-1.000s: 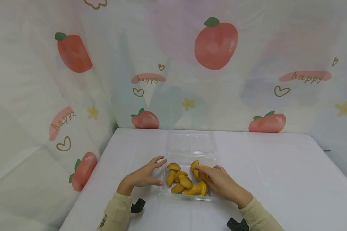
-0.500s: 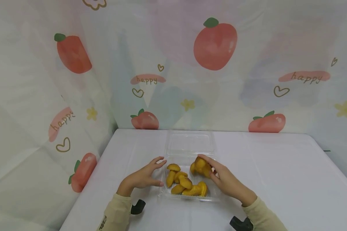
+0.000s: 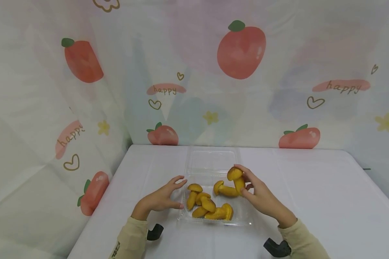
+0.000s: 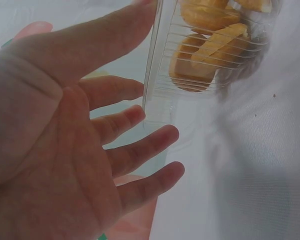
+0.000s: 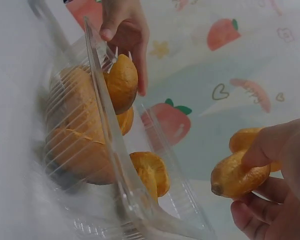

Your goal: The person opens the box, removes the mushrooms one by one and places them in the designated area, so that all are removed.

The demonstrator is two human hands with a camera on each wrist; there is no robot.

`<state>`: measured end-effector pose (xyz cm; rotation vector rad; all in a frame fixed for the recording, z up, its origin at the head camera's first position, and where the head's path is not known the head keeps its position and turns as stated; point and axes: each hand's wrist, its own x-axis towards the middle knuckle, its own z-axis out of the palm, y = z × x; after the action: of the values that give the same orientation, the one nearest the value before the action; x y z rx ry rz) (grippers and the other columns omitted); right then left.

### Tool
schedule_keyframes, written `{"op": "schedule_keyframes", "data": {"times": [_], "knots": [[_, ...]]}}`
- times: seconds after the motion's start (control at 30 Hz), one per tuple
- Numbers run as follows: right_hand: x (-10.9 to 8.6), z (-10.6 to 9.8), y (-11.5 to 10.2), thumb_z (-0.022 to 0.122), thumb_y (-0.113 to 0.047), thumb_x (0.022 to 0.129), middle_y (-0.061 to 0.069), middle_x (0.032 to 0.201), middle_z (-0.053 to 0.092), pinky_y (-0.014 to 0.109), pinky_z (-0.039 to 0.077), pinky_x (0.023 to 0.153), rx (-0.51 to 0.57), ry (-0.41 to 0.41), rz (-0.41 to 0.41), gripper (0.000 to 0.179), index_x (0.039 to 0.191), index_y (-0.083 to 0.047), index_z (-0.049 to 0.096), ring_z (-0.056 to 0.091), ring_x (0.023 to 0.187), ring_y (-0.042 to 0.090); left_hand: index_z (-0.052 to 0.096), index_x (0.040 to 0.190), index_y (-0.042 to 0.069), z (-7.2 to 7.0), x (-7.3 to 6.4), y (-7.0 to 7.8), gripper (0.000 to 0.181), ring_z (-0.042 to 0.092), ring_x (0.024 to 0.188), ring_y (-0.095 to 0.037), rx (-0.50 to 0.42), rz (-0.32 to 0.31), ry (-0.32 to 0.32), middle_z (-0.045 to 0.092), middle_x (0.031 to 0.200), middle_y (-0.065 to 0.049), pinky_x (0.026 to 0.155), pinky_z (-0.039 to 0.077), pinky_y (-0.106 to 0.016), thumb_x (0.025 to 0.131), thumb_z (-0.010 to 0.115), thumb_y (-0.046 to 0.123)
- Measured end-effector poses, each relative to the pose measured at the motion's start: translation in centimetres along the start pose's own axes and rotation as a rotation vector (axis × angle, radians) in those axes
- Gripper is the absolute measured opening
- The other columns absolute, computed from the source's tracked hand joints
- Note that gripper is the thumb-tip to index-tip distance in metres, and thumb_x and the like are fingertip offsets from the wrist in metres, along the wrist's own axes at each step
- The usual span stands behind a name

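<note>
Between its thumb and fingers, my right hand [image 3: 260,197] grips a yellow mushroom [image 3: 235,175], upright with its cap up, above the right side of a clear plastic clamshell box [image 3: 241,220]. In the right wrist view the held mushroom [image 5: 240,176] is apart from the box wall. Several other yellow mushrooms lie in the box; one [image 3: 225,189] lies on its side just left of the held one. My left hand [image 3: 160,198] is spread at the box's left edge. In the left wrist view its thumb and some fingertips meet the rim, with nothing pinched visibly.
The box's clear lid [image 3: 213,160] lies folded back toward the rear edge of the white table [image 3: 298,187]. Printed fabric [image 3: 194,72] hangs behind the table and along its left side. Black wrist mounts [image 3: 276,248] sit under both forearms.
My right hand has lifted a mushroom out of the box and moved it up and to the right, and another mushroom beneath is uncovered. The left hand stays put.
</note>
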<state>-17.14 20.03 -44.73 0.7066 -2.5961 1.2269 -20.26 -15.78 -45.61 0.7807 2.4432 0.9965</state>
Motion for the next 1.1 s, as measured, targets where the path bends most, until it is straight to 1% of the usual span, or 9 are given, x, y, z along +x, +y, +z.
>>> {"op": "schedule_keyframes", "data": {"times": [0.3,0.5,0.57,0.67,0.8,0.97,1.1], "knots": [[0.1,-0.9,0.5,0.058,0.007,0.092,0.012,0.128,0.062,0.022,0.054,0.077,0.003,0.023,0.019,0.069,0.155,-0.013,0.037,0.059,0.097,0.007,0.030,0.159,0.003,-0.1,-0.1,0.1,0.087,0.023,0.154,-0.043,0.014,0.004,0.001,0.016,0.168,-0.018,0.120,0.027,-0.065,0.089,0.079,0.021],[0.0,-1.6,0.8,0.057,0.008,0.093,0.018,0.134,0.058,0.020,0.055,0.081,0.021,0.048,0.019,0.070,0.156,-0.010,0.034,0.062,0.101,0.017,0.031,0.158,0.004,0.0,0.0,0.1,0.088,0.023,0.154,-0.042,0.005,0.001,0.013,0.017,0.169,-0.018,0.120,0.027,-0.064,0.088,0.080,0.021],[0.0,-1.9,0.9,0.057,0.008,0.093,0.019,0.137,0.057,0.019,0.054,0.083,0.031,0.056,0.016,0.069,0.156,-0.009,0.034,0.062,0.103,0.018,0.032,0.158,0.005,0.1,0.0,0.0,0.088,0.024,0.154,-0.042,0.007,0.003,0.021,0.018,0.168,-0.018,0.121,0.027,-0.063,0.087,0.081,0.021],[-0.1,-2.2,1.2,0.057,0.009,0.094,0.020,0.137,0.056,0.018,0.054,0.083,0.045,0.069,0.008,0.069,0.157,-0.007,0.033,0.061,0.102,0.012,0.033,0.158,0.005,0.2,0.0,-0.1,0.088,0.025,0.154,-0.042,0.019,0.007,0.030,0.020,0.168,-0.018,0.120,0.028,-0.063,0.086,0.081,0.021],[-0.1,-2.6,1.8,0.056,0.010,0.094,0.022,0.136,0.056,0.016,0.055,0.081,0.070,0.077,0.025,0.070,0.157,-0.008,0.031,0.059,0.101,0.002,0.034,0.158,0.006,0.2,0.0,-0.1,0.088,0.026,0.153,-0.042,0.028,-0.002,0.034,0.020,0.168,-0.018,0.120,0.029,-0.063,0.086,0.082,0.022],[-0.1,-3.2,2.5,0.054,0.011,0.095,0.028,0.133,0.056,0.013,0.054,0.081,0.130,0.087,0.048,0.070,0.158,-0.005,0.027,0.058,0.101,-0.004,0.033,0.158,0.005,0.1,-0.1,0.0,0.089,0.026,0.153,-0.043,0.045,-0.001,0.028,0.021,0.168,-0.019,0.120,0.029,-0.063,0.086,0.082,0.024],[-0.2,-3.7,3.2,0.055,0.009,0.096,0.030,0.134,0.053,0.009,0.053,0.080,0.141,0.106,0.063,0.069,0.158,-0.003,0.026,0.056,0.101,-0.008,0.032,0.158,0.003,-0.1,-0.1,0.2,0.089,0.026,0.153,-0.044,0.051,0.004,0.022,0.020,0.168,-0.020,0.119,0.029,-0.063,0.086,0.082,0.024]]}}
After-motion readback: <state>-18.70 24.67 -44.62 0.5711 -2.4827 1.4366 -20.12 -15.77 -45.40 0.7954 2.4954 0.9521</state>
